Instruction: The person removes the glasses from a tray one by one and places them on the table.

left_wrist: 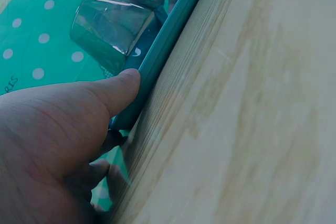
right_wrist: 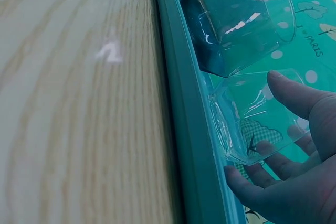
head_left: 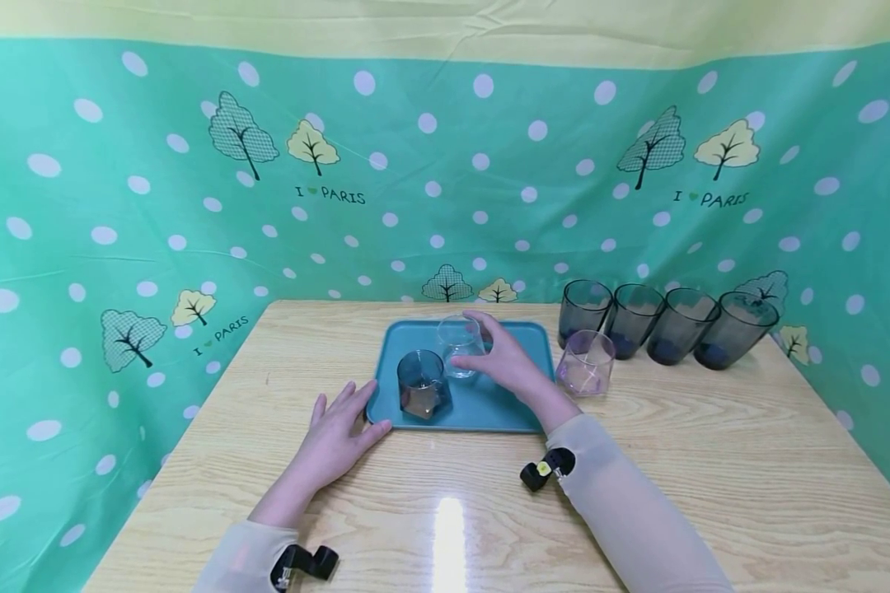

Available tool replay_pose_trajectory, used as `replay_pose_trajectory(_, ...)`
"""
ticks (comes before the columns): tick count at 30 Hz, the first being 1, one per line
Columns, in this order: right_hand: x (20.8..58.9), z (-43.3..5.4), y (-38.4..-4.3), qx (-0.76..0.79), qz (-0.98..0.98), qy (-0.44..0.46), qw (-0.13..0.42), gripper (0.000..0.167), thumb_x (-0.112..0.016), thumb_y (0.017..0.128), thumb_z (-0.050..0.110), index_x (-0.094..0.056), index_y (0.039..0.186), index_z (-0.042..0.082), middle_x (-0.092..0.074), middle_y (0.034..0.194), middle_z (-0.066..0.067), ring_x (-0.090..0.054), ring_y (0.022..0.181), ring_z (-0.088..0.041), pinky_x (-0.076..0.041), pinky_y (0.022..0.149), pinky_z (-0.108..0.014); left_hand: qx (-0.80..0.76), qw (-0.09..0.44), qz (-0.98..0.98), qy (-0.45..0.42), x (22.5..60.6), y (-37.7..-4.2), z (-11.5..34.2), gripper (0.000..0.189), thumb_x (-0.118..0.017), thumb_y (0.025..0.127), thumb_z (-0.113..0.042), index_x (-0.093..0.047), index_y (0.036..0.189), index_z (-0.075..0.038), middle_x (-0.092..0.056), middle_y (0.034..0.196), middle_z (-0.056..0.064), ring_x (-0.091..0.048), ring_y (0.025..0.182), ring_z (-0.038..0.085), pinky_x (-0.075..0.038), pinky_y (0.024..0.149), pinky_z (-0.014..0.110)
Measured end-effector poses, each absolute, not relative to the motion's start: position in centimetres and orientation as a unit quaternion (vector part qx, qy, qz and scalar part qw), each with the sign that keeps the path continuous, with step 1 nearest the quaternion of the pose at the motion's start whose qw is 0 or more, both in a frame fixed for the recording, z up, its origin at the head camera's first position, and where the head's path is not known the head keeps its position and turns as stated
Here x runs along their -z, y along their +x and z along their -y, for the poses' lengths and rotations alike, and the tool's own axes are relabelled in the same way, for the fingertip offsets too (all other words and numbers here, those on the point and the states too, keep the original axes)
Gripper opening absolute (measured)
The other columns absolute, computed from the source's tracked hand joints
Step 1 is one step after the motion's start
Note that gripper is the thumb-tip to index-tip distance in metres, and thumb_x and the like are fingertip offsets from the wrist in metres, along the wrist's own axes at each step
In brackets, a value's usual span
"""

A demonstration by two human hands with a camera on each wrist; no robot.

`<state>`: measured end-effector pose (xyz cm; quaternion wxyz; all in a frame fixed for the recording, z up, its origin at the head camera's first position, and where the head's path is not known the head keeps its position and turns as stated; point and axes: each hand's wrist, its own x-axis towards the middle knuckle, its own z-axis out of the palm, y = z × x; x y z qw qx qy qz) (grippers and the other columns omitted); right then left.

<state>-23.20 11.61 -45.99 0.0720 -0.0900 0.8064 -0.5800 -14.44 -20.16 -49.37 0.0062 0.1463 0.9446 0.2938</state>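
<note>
My right hand (head_left: 500,358) holds a clear glass (head_left: 460,366) over the back middle of the blue tray (head_left: 500,412). In the right wrist view its thumb lies along one side of the clear glass (right_wrist: 252,119), and fingers show through the other side. To the left on the tray stands a dark grey-blue tumbler (head_left: 421,387) with a faceted base. My left hand (head_left: 334,436) rests at the tray's front left corner, fingers spread along the edge. The left wrist view has its thumb (left_wrist: 123,87) against the tray rim.
A pinkish faceted glass (head_left: 586,366) stands just right of the tray. Behind it, several tall dark glasses (head_left: 638,325) form a row toward the table's back right. A green dotted curtain (head_left: 415,165) hangs behind the wooden table (head_left: 430,502).
</note>
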Motion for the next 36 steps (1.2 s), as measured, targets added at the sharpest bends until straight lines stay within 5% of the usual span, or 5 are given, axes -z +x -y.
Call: replay_pose_trajectory(36, 45.0, -12.1, -23.0, 0.595, -0.799, -0.072, 0.046, 0.086, -0.094, 0.092, 0.018, -0.051, 0.165, 0.026, -0.054, 0.162, -0.010, -0.045, 0.152, -0.036, -0.043, 0.119, -0.062, -0.297, 0.002, -0.943, 0.150, 49.1, -14.3, 20.1, 0.080, -0.075, 0.108, -0.039, -0.041, 0.169, -0.001, -0.047, 0.168, 0.024, -0.026, 0.164, 0.047, 0.002, 0.129, 0.073)
